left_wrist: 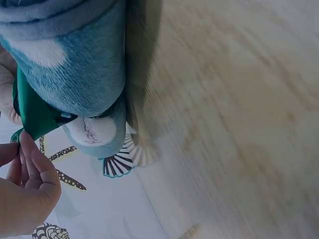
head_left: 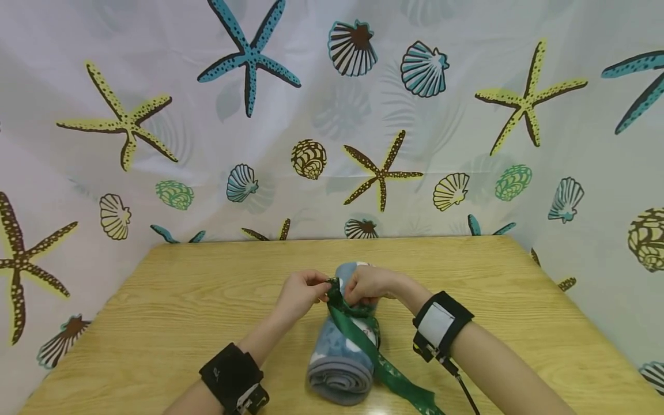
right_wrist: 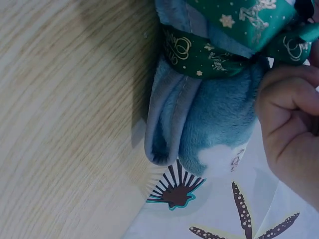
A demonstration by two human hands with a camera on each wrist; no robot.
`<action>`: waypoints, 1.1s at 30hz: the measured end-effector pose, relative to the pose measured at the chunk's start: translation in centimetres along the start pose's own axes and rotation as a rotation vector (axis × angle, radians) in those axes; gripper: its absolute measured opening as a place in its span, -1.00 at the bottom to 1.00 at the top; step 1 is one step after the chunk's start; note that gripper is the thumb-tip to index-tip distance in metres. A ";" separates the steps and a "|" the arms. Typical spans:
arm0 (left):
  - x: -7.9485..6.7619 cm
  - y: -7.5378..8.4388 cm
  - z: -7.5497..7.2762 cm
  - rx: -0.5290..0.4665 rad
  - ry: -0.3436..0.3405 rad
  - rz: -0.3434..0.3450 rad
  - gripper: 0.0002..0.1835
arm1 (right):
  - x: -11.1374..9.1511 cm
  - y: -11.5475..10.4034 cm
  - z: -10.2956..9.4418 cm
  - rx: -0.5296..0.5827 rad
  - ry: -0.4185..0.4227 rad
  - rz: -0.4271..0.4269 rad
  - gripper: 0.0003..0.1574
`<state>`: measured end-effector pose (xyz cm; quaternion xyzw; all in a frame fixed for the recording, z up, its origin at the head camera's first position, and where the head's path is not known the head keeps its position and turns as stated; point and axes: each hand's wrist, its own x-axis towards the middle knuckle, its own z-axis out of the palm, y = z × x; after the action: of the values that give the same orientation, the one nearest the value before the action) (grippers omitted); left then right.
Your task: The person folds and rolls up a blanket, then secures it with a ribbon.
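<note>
A blue fleece blanket [head_left: 332, 343] with white patches lies rolled up on the wooden table, its spiral end facing me. Around its middle runs a green ribbon [head_left: 360, 337] printed with gold lettering and stars, as the right wrist view shows. My left hand [head_left: 300, 295] pinches one part of the ribbon between thumb and fingertips, just above the roll's left side. Over the top of the roll, my right hand [head_left: 370, 284] has its fingers curled on the ribbon where it crosses; its fingertips are partly hidden. A long ribbon tail drapes across the roll to the table at lower right.
The wooden table [head_left: 207, 271] extends around the roll on both sides. Behind and beside it hangs a white cloth [head_left: 311, 115] printed with starfish and shells. Each wrist wears a black strap [head_left: 232, 374] with a small camera; a cable trails from the right one.
</note>
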<state>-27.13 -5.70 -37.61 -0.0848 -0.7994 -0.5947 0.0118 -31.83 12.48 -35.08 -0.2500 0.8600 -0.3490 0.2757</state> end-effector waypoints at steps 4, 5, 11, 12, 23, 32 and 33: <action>-0.2 0.1 0.3 -0.056 0.023 -0.027 -0.86 | 0.1 0.0 0.1 0.011 -0.021 -0.016 -0.72; -0.3 0.0 0.4 -0.074 0.024 -0.032 -0.86 | 0.1 0.0 0.1 0.011 -0.027 -0.019 -0.72; -0.3 -0.1 1.0 -0.141 0.034 -0.050 -0.85 | 0.2 -0.1 0.2 -0.006 -0.048 -0.046 -0.70; -0.3 0.0 1.0 -0.142 0.036 -0.050 -0.85 | 0.2 -0.1 0.3 -0.003 -0.047 -0.053 -0.70; -0.6 -0.3 1.6 -0.180 0.055 -0.033 -0.84 | 0.3 0.3 0.7 0.040 -0.052 -0.050 -0.62; -0.4 -0.5 1.7 -0.185 0.075 -0.050 -0.84 | 0.1 0.4 0.7 0.048 -0.006 -0.016 -0.53; -0.3 -0.4 1.7 -0.185 0.076 -0.050 -0.84 | 0.1 0.3 0.7 0.042 -0.005 -0.016 -0.53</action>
<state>-26.71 -4.23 -38.57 -0.0432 -0.7420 -0.6687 0.0194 -31.54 12.29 -35.80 -0.2520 0.8498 -0.3686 0.2800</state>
